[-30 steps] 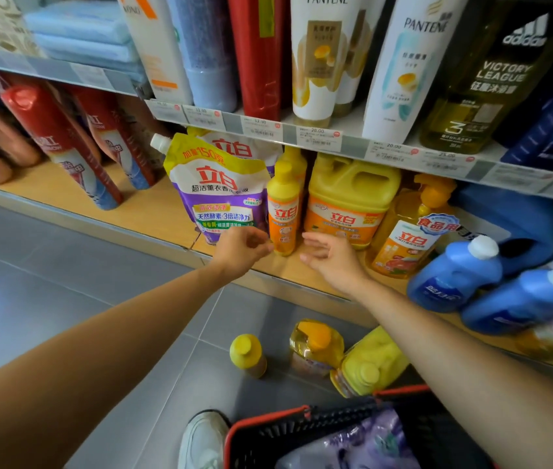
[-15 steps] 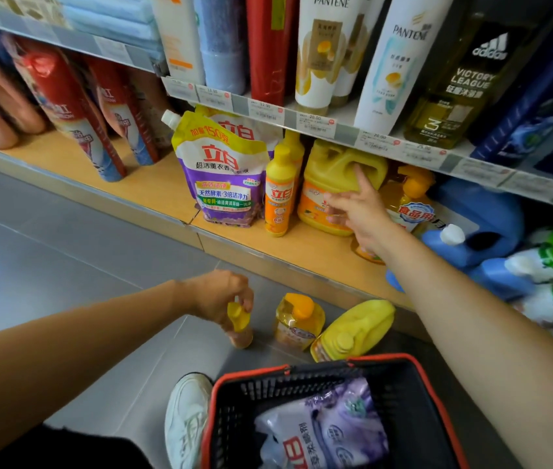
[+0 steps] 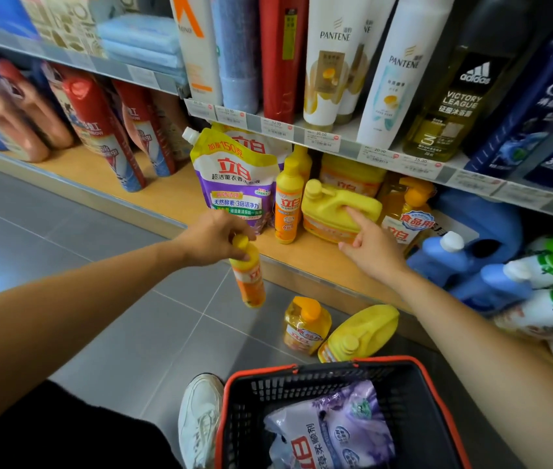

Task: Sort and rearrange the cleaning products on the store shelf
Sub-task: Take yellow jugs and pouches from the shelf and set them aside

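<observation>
L hand point(image 3: 214, 238) hangs over the floor point(image 3: 106, 333) just in front of the bottom shelf point(image 3: 173, 194). Its grip pinches a small orange bottle point(image 3: 250, 282) at the yellow cap and neck. The bottle dangles clear of the tiles, base tilted a bit to the right.

R hand point(image 3: 374, 250) reaches to the shelf w/ its grip spread loose. The index finger is straight, tip pressed into the handle recess of a yellow jug point(image 3: 332, 211) (other fingers curl in lightly and hold nothing). The jug stands at the shelf front, just beside a second orange bottle point(image 3: 288, 204). That one stands next to a purple-yellow refill pouch point(image 3: 234, 184). A pump bottle point(image 3: 403, 218) stands right of the jug.

On the floor below, a floor pump bottle point(image 3: 305, 328) stands upright, and a fallen jug point(image 3: 363, 330) lies on its side close beside it. Nearest the camera is a black basket point(image 3: 319, 365) w/ red rim, holding a lilac pouch point(image 3: 336, 428), and a white shoe point(image 3: 200, 418) sits at its left.
</observation>
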`<state>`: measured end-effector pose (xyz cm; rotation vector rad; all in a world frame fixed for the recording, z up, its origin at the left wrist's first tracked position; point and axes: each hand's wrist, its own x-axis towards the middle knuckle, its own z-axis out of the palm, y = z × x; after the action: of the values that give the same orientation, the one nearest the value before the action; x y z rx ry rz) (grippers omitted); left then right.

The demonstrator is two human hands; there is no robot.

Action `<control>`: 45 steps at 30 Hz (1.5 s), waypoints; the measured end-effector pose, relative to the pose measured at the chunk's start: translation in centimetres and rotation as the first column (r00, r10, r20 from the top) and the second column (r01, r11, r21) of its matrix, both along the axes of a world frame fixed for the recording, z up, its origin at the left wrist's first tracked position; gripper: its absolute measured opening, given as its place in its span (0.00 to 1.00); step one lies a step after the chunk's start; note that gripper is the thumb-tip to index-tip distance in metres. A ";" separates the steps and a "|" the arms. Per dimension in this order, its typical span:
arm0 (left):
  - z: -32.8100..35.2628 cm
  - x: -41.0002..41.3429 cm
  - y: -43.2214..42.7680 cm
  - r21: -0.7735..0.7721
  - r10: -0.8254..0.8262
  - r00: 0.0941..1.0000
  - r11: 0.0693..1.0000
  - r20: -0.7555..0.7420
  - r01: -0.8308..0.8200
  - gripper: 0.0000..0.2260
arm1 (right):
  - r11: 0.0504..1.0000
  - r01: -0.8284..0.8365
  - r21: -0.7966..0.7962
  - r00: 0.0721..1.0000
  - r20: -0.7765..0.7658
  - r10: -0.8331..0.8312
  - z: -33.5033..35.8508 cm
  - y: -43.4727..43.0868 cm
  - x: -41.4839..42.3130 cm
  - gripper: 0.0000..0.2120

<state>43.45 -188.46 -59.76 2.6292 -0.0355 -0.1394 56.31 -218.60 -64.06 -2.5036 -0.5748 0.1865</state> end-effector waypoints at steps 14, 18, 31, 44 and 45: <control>5.4 4.7 -1.7 -0.050 0.088 0.962 0.996 0.260 -0.078 0.14 | 0.987 0.093 -0.132 0.699 0.715 0.030 1.5 -0.9 -0.5 0.18; 6.0 5.4 -0.7 -0.092 0.152 0.942 0.987 0.300 -0.130 0.13 | 0.994 -0.097 -0.048 0.798 0.594 0.106 2.0 -0.4 0.5 0.20; 3.0 6.2 -2.4 -0.270 0.181 0.947 0.957 0.266 -0.107 0.18 | 0.985 -0.114 0.126 0.971 0.226 0.083 4.6 0.4 0.8 0.13; 2.8 5.6 -3.8 -0.205 0.229 0.921 0.964 0.316 -0.169 0.22 | 0.976 -0.058 0.209 0.998 0.050 0.048 6.7 -2.8 -0.9 0.07; 3.0 5.2 -4.1 -0.149 0.226 0.900 0.972 0.371 -0.183 0.22 | 0.975 -0.067 0.212 0.997 0.050 0.057 7.1 -3.3 -1.2 0.06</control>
<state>48.63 -192.60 -56.77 2.4894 0.0972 0.4443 55.07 -221.92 -56.98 -2.2881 -0.6554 0.0890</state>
